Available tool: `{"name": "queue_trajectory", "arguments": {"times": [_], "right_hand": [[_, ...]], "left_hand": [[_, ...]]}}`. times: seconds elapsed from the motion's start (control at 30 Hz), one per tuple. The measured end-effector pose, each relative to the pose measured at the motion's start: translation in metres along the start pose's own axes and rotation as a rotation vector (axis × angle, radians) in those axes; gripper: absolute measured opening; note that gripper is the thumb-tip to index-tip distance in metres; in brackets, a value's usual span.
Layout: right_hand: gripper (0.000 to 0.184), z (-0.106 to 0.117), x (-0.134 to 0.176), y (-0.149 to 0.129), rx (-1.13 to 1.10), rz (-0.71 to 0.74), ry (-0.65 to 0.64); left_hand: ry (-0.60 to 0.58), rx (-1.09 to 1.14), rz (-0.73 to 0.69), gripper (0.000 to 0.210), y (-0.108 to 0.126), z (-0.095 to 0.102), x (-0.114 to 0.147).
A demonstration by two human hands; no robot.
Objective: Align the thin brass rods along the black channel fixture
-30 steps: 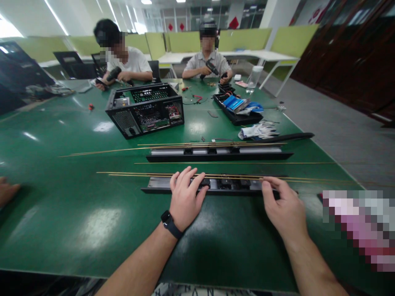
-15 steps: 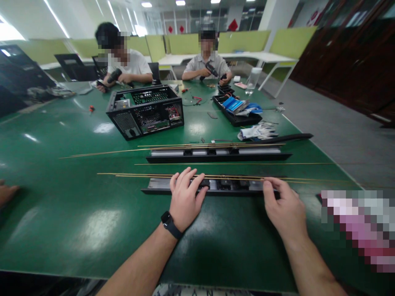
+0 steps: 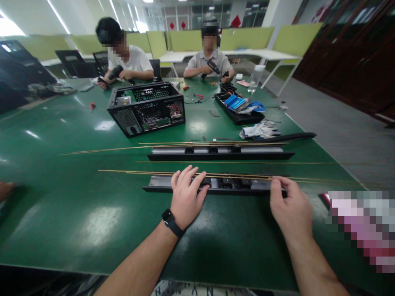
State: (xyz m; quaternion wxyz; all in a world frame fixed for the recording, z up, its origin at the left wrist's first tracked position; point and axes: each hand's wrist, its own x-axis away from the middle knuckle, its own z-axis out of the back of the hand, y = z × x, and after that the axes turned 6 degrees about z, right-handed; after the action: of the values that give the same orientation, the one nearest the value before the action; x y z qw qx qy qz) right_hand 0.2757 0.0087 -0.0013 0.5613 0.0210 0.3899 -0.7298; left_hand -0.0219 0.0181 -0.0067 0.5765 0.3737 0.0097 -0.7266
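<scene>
A long black-edged metal channel (image 3: 173, 189) lies in front of me, with several black blocks (image 3: 246, 181) set along it. Thin brass-coloured rods (image 3: 145, 173) run lengthwise over the channel and stick out past both ends. My left hand (image 3: 187, 197), with a dark watch on the wrist, rests across rods and channel, fingers spread. Near the channel's right end my right hand (image 3: 290, 199) pinches a thin rod between thumb and index finger. Which of the rods is in that pinch is hard to make out. Behind lies a second, similar channel (image 3: 222, 156) with rods along it.
An open black computer case (image 3: 148, 109) stands at back left. To the right are a black tray (image 3: 243, 119) with blue items, work gloves (image 3: 262, 130) and a black strip (image 3: 296, 137). Two people sit opposite with power drills; another person's hand (image 3: 5, 190) shows at the left edge.
My right hand has moved a little to the right, and one rod's left end has slid right with it. My left hand stays on the channel. The view has shifted slightly.
</scene>
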Motion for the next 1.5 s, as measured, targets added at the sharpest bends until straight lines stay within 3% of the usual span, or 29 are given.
{"name": "queue_trajectory", "arguments": {"times": [0.13, 0.33, 0.57, 0.8, 1.0, 1.23, 1.5], "right_hand": [[0.049, -0.001, -0.002, 0.006, 0.011, -0.008, 0.045], [0.044, -0.003, 0.000, 0.001, -0.051, 0.136, -0.030], [0.046, -0.002, -0.003, 0.011, 0.019, 0.026, 0.038], [0.047, -0.002, -0.001, 0.001, -0.023, 0.155, -0.014], [0.049, 0.000, -0.004, 0.007, 0.047, 0.065, 0.017], [0.048, -0.001, -0.002, 0.002, -0.007, 0.114, -0.018], [0.047, 0.000, -0.005, 0.008, 0.033, 0.071, 0.015]], "left_hand": [[-0.001, 0.000, 0.003, 0.032, 0.000, 0.000, 0.000], [0.010, 0.005, -0.007, 0.032, -0.001, -0.001, 0.000], [0.008, 0.002, -0.009, 0.033, -0.001, -0.001, 0.000], [0.007, 0.004, -0.009, 0.033, -0.001, -0.001, 0.000], [0.005, 0.005, -0.005, 0.033, -0.001, -0.001, 0.000], [0.012, 0.008, -0.010, 0.033, 0.000, -0.001, 0.000], [0.002, 0.008, -0.006, 0.034, 0.000, 0.000, 0.000]]}}
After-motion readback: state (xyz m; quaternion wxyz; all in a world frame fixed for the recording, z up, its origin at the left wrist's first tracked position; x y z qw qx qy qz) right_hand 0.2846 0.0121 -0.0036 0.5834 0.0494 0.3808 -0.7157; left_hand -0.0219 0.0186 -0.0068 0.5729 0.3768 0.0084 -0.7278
